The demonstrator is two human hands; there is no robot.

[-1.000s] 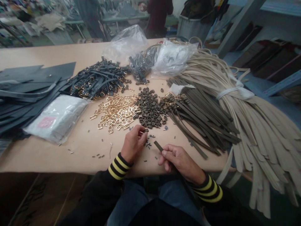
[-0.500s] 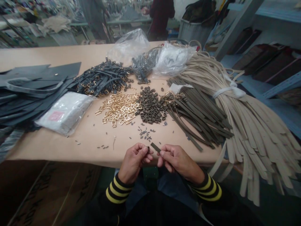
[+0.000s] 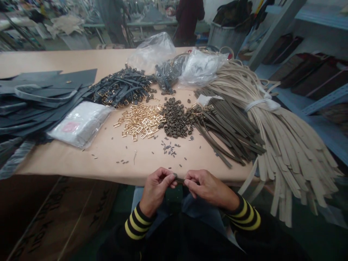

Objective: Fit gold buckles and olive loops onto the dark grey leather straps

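We find a narrow olive strap [image 3: 188, 181] pinched by the right hand [image 3: 209, 189], its tip meeting a small dark loop [image 3: 175, 175] closed between the left hand's [image 3: 156, 187] fingers, just over the table edge [image 3: 81, 167]. The strap appears light and semi-stiff, best held near its end; the loop appears tiny and easily dropped. Ahead of the grip lie scattered dark pieces [image 3: 169, 148], a heap of dark loops [image 3: 176, 121] and gold buckles [image 3: 140, 121].

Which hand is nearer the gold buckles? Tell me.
Left: the left hand sits below the gold buckles; the right hand is lower and farther right of them.
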